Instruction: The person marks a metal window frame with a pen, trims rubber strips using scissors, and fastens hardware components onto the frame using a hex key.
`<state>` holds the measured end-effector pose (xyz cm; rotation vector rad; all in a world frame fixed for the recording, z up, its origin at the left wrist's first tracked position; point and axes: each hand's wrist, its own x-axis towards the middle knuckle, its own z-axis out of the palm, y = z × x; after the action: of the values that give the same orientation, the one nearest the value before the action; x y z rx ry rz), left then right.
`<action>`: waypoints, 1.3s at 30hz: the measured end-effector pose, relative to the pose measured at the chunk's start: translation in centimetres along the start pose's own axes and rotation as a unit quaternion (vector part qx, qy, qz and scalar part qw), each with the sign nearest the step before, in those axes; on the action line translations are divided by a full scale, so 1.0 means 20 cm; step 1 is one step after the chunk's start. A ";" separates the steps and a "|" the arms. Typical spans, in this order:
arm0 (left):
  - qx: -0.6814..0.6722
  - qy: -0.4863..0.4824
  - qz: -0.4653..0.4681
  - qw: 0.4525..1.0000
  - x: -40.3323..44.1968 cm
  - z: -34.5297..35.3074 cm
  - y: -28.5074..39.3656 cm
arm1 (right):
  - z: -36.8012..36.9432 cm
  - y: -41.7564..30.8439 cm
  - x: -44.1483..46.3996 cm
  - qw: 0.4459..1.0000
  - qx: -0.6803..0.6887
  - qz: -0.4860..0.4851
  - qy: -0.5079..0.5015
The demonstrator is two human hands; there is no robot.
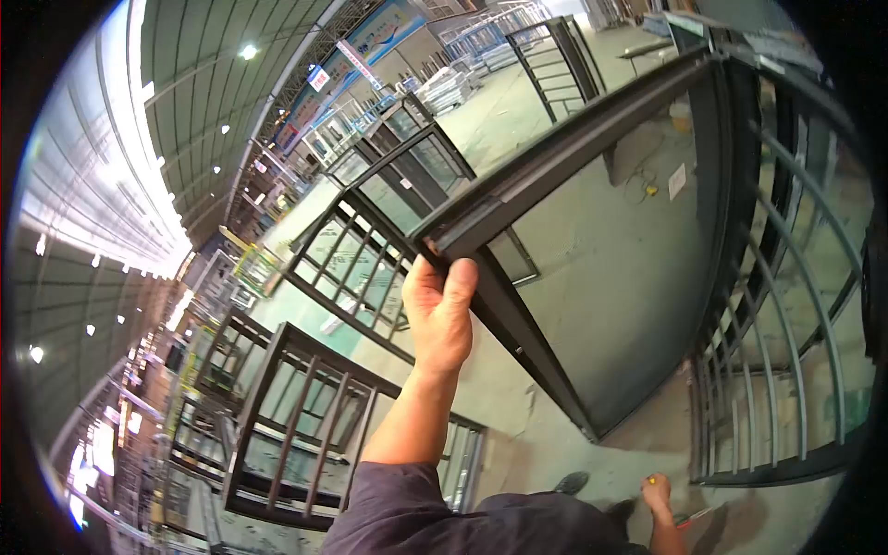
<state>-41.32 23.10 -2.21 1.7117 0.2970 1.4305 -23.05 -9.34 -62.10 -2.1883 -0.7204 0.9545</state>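
My left hand (439,314) reaches forward and is closed round the near corner of a large dark metal window frame (564,153). Its thumb lies along the frame's edge. The frame stands tilted in this view and holds a see-through pane or mesh (629,277). Low at the right, my right hand (657,494) hangs near my legs in a fist. It holds what looks like a screwdriver (686,524), with a yellow end, a red part and a thin metal shaft; most of its handle is hidden by the fingers.
A curved barred frame (777,277) adjoins the window frame on the right. Other dark barred frames (296,416) stand on the left, with more frames (407,171) beyond. Metal stock (453,88) is piled at the back. A shoe (572,482) shows on the floor.
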 end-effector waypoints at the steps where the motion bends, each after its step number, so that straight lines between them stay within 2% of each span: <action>1: 0.003 -0.004 0.009 1.000 0.00 0.02 0.02 | -0.05 0.01 0.01 1.000 -0.019 -0.011 0.019; 5: -0.035 0.022 0.035 0.999 0.01 0.11 0.06 | -0.27 -0.02 -0.02 0.997 -0.058 -0.021 0.044; 9: -0.001 0.084 0.139 0.987 0.02 0.13 -0.03 | -0.43 -0.19 -0.12 0.996 -0.080 -0.011 0.049; 14: -0.054 0.089 0.118 0.988 0.02 0.15 -0.01 | -0.41 -0.22 -0.17 0.994 -0.100 -0.004 0.036; 18: -0.058 0.075 0.074 0.993 0.01 0.13 -0.01 | -0.37 -0.21 -0.22 0.994 -0.109 -0.002 -0.029; 20: -0.011 0.049 0.058 0.997 0.00 0.11 -0.02 | -0.35 -0.19 -0.25 0.992 -0.092 -0.017 -0.086; 25: -0.028 0.026 0.067 0.997 -0.02 0.13 -0.01 | -0.34 -0.25 -0.32 0.984 -0.151 -0.007 -0.091; 29: -0.014 0.017 0.103 0.994 -0.02 0.10 -0.02 | -0.36 -0.28 -0.30 0.972 -0.204 -0.053 -0.105; 31: -0.026 0.030 0.086 0.996 -0.02 0.07 -0.05 | -0.37 -0.28 -0.27 0.975 -0.190 -0.053 -0.104; 32: -0.007 0.057 0.094 0.994 -0.02 0.07 -0.05 | -0.38 -0.29 -0.26 0.977 -0.182 -0.052 -0.100; 35: 0.141 0.103 0.206 0.963 0.01 0.04 -0.04 | -0.38 -0.31 -0.27 0.984 -0.152 -0.051 -0.083; 36: 0.169 0.127 0.217 0.953 0.00 0.05 -0.01 | -0.38 -0.33 -0.27 0.987 -0.133 -0.050 -0.078; 39: 0.224 0.119 0.230 0.940 0.03 0.04 0.03 | -0.36 -0.32 -0.29 0.987 -0.129 -0.048 -0.087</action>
<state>-40.58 22.64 -1.30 2.0650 0.3940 2.0414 -22.22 -11.58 -51.13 -2.2830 -1.0752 1.0602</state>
